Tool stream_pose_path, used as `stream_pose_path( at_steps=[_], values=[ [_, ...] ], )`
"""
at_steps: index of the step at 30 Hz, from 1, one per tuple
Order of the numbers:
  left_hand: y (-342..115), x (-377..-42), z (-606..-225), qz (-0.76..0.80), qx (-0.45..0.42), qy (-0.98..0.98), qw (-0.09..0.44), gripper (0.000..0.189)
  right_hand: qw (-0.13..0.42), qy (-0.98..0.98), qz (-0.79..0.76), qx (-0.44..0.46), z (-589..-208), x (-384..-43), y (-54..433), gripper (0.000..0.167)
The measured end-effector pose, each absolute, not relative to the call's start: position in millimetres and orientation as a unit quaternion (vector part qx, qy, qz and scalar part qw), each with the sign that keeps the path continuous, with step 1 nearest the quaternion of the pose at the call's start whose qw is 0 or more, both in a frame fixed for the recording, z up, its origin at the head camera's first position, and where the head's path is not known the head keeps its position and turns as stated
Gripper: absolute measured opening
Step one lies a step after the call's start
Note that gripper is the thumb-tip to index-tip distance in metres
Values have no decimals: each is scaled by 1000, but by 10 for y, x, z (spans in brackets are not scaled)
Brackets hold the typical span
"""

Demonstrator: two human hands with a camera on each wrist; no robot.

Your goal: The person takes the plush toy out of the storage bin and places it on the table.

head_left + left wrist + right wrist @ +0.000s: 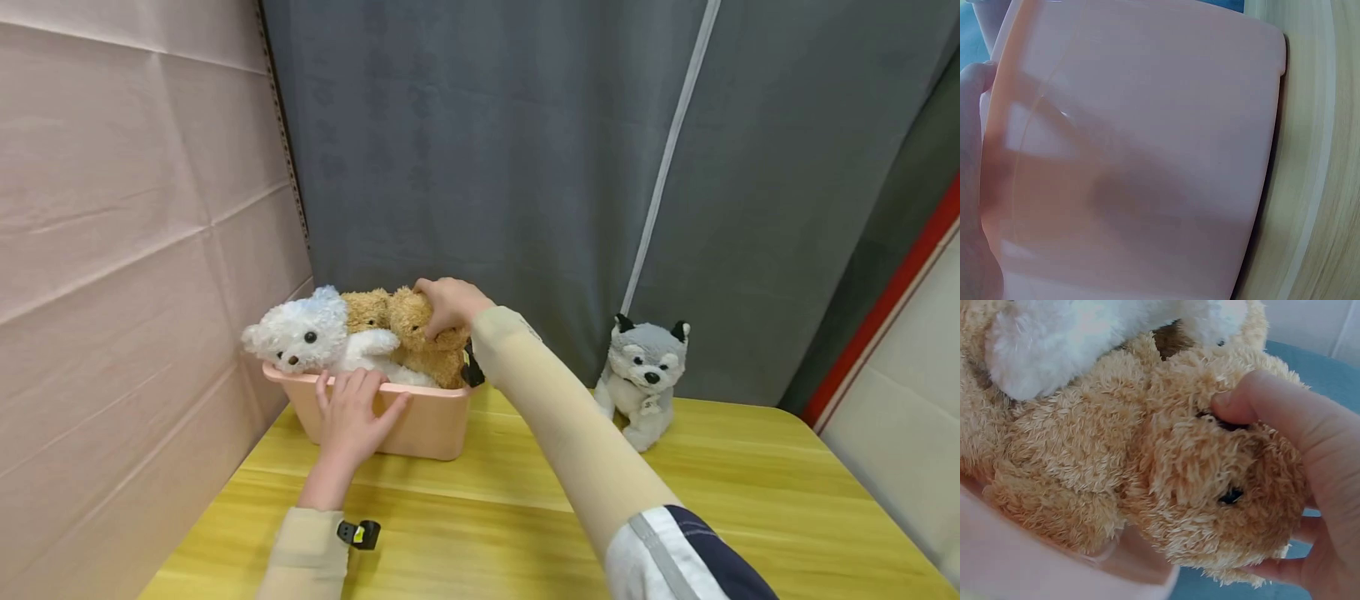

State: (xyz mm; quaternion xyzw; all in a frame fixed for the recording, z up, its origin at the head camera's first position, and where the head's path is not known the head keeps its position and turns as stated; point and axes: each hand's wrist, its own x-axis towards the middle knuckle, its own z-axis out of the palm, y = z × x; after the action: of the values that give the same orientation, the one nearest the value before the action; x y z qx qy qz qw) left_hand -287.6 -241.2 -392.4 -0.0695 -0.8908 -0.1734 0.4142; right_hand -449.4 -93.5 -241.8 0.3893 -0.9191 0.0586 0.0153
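A pink plastic storage bin (423, 423) stands on the table with stuffed animals piled in it. My left hand (352, 417) holds its front rim, fingers over the edge and the thumb near the rim; the left wrist view shows mostly the bin wall (1147, 156). With thumb and fingers spread around its head, my right hand (452, 304) grips a curly brown teddy bear (1197, 481) at the bin's right end. A white teddy bear (307, 333) lies in the left part, its head over the rim. Behind it is another brown teddy bear (365, 311), partly hidden.
A grey and white plush husky (647, 375) sits on the yellow wood-grain table (480, 525), right of my right arm. Pink cloth (135, 250) hangs along the left side, close to the bin. A grey curtain (480, 150) hangs behind the table.
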Motion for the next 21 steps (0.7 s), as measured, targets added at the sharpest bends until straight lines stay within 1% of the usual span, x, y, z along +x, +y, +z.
stream_pose_path(
  at_steps=[9,12,15,17,21],
  values=[
    [-2487,-2859,-3904,-172,-68,-888,421,44,97,-906,54,408,-2071,-4420,-876,82],
    [-2491,-2852,-3907,-172,-63,-892,413,44,109,-903,68,409,-2038,-4425,-829,82],
    [-2480,-2840,-3925,-173,-59,-895,406,44,101,-901,88,412,-2091,-4454,-755,83],
    [-2468,-2830,-3940,-174,-58,-896,405,44,84,-903,100,409,-2169,-4483,-686,84],
    [-2451,-2821,-3958,-174,-62,-895,406,43,42,-914,126,383,-2360,-4560,-520,81]
  ],
)
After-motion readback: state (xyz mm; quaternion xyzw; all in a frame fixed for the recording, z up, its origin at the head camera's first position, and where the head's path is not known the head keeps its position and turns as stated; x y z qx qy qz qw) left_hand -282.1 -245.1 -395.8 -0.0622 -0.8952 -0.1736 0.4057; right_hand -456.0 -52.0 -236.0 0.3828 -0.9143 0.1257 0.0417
